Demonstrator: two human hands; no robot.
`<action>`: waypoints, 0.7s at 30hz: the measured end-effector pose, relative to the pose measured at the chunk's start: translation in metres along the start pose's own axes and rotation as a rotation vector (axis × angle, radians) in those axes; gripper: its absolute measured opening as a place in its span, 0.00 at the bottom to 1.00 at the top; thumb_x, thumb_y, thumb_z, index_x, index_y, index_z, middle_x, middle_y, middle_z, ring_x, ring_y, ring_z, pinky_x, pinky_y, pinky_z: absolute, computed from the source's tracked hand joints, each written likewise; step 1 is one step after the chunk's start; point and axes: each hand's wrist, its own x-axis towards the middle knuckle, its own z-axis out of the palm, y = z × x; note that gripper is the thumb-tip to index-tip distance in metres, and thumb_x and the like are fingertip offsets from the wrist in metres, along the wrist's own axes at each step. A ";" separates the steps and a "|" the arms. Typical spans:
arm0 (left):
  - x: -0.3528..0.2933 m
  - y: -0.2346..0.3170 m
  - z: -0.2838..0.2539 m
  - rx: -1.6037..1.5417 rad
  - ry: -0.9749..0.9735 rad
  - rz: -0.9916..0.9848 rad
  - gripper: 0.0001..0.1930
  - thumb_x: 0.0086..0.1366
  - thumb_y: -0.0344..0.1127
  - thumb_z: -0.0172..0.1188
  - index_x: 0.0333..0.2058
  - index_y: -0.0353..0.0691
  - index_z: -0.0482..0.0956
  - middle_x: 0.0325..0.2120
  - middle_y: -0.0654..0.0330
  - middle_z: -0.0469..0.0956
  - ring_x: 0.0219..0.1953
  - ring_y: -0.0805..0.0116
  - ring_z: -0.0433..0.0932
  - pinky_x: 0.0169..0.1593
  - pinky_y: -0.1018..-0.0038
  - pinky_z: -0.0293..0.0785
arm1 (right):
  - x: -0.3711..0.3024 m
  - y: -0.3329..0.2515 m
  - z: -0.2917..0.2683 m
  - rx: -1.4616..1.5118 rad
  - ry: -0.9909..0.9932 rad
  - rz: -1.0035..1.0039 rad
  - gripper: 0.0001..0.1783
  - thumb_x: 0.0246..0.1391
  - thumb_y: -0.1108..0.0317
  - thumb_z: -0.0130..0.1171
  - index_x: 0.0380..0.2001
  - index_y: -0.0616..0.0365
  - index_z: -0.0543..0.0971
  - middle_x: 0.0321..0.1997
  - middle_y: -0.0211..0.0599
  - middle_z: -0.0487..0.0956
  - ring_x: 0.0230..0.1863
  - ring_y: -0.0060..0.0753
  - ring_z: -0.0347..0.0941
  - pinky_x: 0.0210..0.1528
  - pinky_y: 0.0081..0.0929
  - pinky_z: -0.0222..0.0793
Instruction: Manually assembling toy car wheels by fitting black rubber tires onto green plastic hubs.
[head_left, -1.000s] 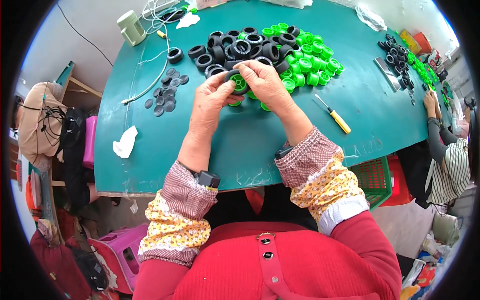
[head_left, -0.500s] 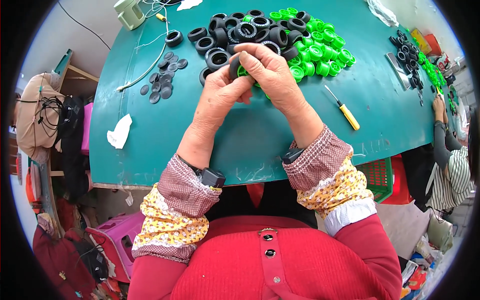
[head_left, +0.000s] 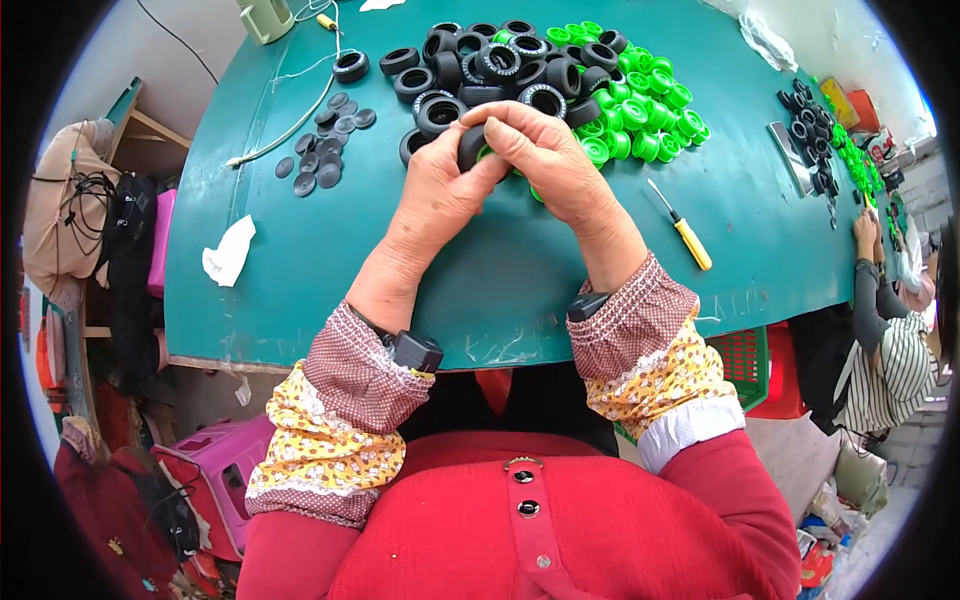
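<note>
Between my two hands, above the near edge of the pile, is a black toy tire (head_left: 471, 148) with a bit of green wheel rim showing inside it. My left hand (head_left: 445, 183) grips it from the left, thumb pressed against it. The fingers of my right hand (head_left: 545, 155) curl over its top and right side, hiding much of it. Just beyond lie many loose black tires (head_left: 497, 63), heaped together. Bright green wheel rims (head_left: 640, 112) are piled against them on the right.
Small black discs (head_left: 329, 152) lie left of the tires, near a pale cord (head_left: 300, 125) and a white scrap (head_left: 229, 251). A yellow-handled screwdriver (head_left: 690, 240) rests on the green table (head_left: 500, 270) at right. Farther right, another person's hands (head_left: 866, 232) work by more tires and rims.
Both hands still hold the tire, and less of the green rim shows in it now. My right fingers have closed in more tightly. The whole view has shifted slightly.
</note>
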 end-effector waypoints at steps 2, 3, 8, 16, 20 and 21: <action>-0.001 0.003 -0.010 -0.284 -0.096 -0.183 0.12 0.58 0.40 0.54 0.34 0.36 0.72 0.20 0.64 0.72 0.18 0.78 0.70 0.20 0.84 0.67 | -0.002 -0.009 0.002 0.055 -0.083 0.058 0.19 0.51 0.68 0.52 0.46 0.62 0.68 0.29 0.34 0.74 0.23 0.21 0.72 0.31 0.17 0.68; -0.001 0.001 -0.012 -0.285 -0.091 -0.183 0.12 0.58 0.40 0.54 0.34 0.36 0.72 0.20 0.64 0.72 0.18 0.78 0.70 0.20 0.84 0.67 | -0.003 -0.011 0.002 0.055 -0.088 0.060 0.19 0.51 0.68 0.52 0.46 0.62 0.68 0.29 0.34 0.74 0.23 0.21 0.72 0.31 0.17 0.68; -0.001 0.006 -0.014 -0.608 -0.118 -0.282 0.14 0.56 0.38 0.54 0.35 0.33 0.72 0.26 0.59 0.75 0.25 0.73 0.75 0.29 0.80 0.73 | -0.007 -0.020 0.004 -0.265 -0.172 0.110 0.32 0.40 0.68 0.63 0.51 0.58 0.63 0.36 0.32 0.72 0.39 0.20 0.69 0.40 0.20 0.68; 0.000 0.003 -0.006 -0.870 0.047 -0.168 0.12 0.59 0.36 0.50 0.36 0.33 0.72 0.30 0.60 0.74 0.32 0.74 0.74 0.36 0.80 0.72 | -0.006 -0.008 0.014 -0.552 0.004 -0.156 0.34 0.33 0.67 0.67 0.47 0.56 0.65 0.37 0.38 0.74 0.39 0.28 0.72 0.41 0.24 0.69; -0.001 0.002 -0.007 -0.456 0.124 -0.022 0.12 0.60 0.38 0.50 0.31 0.33 0.74 0.25 0.63 0.74 0.26 0.76 0.71 0.30 0.80 0.68 | -0.006 -0.002 0.018 -0.543 0.033 -0.195 0.32 0.33 0.68 0.65 0.46 0.57 0.65 0.36 0.44 0.75 0.38 0.39 0.74 0.39 0.27 0.69; 0.000 0.000 -0.008 -0.457 0.126 -0.024 0.12 0.60 0.38 0.50 0.31 0.33 0.74 0.25 0.63 0.74 0.26 0.76 0.71 0.30 0.80 0.68 | -0.006 0.000 0.019 -0.543 0.031 -0.193 0.32 0.33 0.68 0.65 0.46 0.57 0.65 0.36 0.44 0.75 0.38 0.39 0.74 0.39 0.27 0.69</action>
